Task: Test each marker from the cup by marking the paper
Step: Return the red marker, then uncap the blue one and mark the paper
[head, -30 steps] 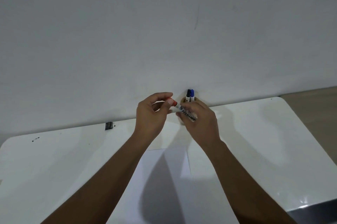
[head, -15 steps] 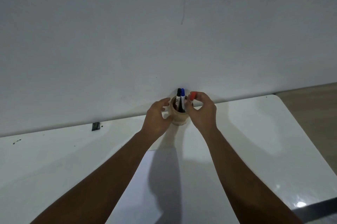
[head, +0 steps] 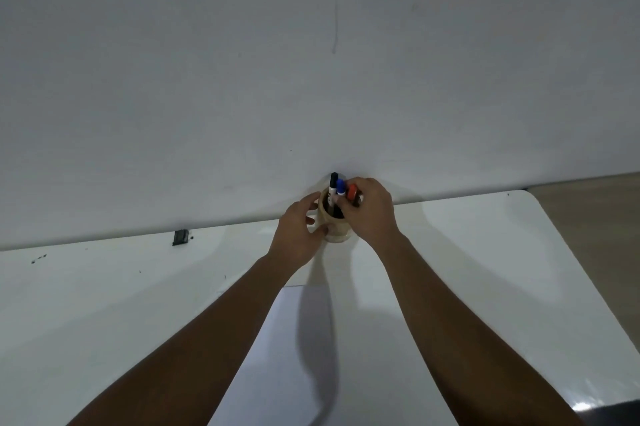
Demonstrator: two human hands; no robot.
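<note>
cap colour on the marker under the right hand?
Red-orange cap, in the right hand at the cup. Head view.

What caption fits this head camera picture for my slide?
Right hand lowers the red-capped marker into the cup, steadied by the left hand.

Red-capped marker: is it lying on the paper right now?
No, the red-capped marker stands in the cup, gripped by the right hand.

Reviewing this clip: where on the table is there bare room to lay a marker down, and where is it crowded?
Bare table lies right of the right hand, out to the rounded corner, and left of the left hand, past the small black object. The paper between the forearms is open too. It is crowded at the cup by the wall, where both hands and three markers meet.
</note>
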